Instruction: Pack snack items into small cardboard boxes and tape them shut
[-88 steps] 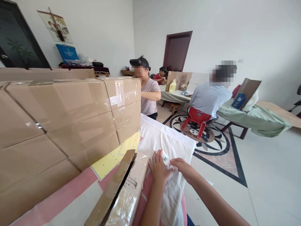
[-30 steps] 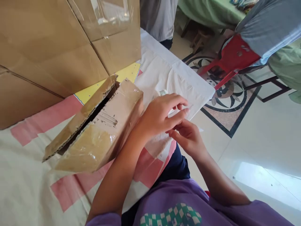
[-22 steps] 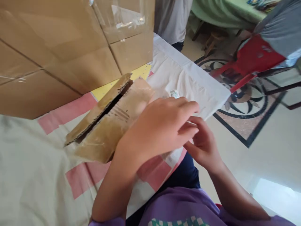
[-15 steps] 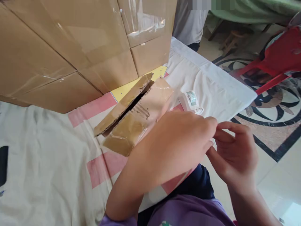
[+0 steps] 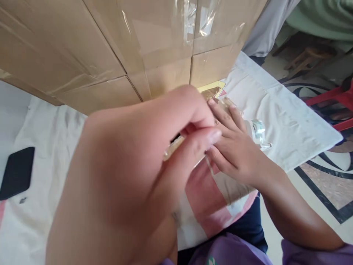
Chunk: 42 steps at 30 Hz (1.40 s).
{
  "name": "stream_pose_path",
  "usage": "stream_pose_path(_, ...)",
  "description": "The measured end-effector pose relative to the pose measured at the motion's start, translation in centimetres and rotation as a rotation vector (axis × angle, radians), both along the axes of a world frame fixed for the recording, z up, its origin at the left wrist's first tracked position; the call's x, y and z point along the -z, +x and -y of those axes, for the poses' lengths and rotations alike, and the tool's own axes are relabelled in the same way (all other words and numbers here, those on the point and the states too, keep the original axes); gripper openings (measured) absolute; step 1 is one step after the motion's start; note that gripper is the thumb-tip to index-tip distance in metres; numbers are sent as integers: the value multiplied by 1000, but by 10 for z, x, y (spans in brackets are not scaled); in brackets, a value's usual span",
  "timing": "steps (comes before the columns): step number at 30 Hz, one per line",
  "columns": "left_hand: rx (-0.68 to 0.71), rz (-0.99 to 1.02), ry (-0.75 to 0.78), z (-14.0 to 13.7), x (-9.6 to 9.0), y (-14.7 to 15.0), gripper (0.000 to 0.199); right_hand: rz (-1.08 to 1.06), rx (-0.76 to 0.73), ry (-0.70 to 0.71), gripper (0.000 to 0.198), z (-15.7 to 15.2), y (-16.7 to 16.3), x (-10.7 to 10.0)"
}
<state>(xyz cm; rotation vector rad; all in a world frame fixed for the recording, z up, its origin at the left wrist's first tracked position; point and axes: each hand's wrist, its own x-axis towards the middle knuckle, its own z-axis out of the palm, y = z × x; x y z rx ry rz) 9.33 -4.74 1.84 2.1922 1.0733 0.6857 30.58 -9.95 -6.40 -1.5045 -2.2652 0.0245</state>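
Note:
My left hand (image 5: 154, 140) looms large in the foreground, its thumb and fingers pinched together just above a small cardboard box (image 5: 173, 148). Whatever lies in that pinch is hidden. My right hand (image 5: 231, 140) is laid over the box with fingers stretched out and apart. Its fingertips reach the box's far end, and the left thumb tip meets the back of this hand. Most of the box is covered by both hands. Just beyond the right hand, a white tape dispenser (image 5: 257, 129) with a clear roll sits on the cloth.
Large taped cartons (image 5: 165, 40) are stacked along the far side. A black phone-like slab (image 5: 18, 171) lies at the left on the pale cloth (image 5: 52, 147). At the right are a red plastic chair (image 5: 331, 97), a wooden stool (image 5: 310, 60) and a person's grey clothing (image 5: 275, 29).
Both hands have moved left from beside the dispenser to over the small box. My right hand has opened flat onto it. The view has shifted, bringing more of the black slab into sight.

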Motion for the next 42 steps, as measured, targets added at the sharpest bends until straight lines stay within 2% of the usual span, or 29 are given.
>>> stream_pose_path(2, -20, -88, 171, -8, -1, -4, 14, 48, 70, -9, 53, -8, -13, 3)
stream_pose_path(3, -21, -120, 205, -13, -1, -5, 15, 51, 125, -5, 53, -10, -19, 5)
stream_pose_path(8, -49, -89, 28, -38, 11, -12, 16, 14, 295, -19, 50, -8, -40, 12)
stream_pose_path(12, -91, -118, -102, -52, 24, -23, 22, 3, 307, 1, 47, -10, -42, 14)
stream_pose_path(18, -111, -166, -281, -59, 33, -22, 16, -20, 309, 5, 48, -13, -43, 16)
stream_pose_path(27, -205, -248, -297, -54, 30, -12, 6, -69, 316, 35, 44, -15, -44, 19)
stream_pose_path(31, -235, -266, -301, -52, 32, -8, 18, -93, 321, 74, 42, -13, -46, 21)
stream_pose_path(36, -262, -332, -276, -48, 32, -6, 30, -157, 241, 76, 47, -8, -20, 16)
stream_pose_path(40, -440, -281, -118, -55, 44, -9, 34, -188, 192, 100, 77, -22, 26, 18)
stream_pose_path(42, -490, -202, -71, -67, 57, -10, 35, -290, 136, 36, 95, -37, 46, 23)
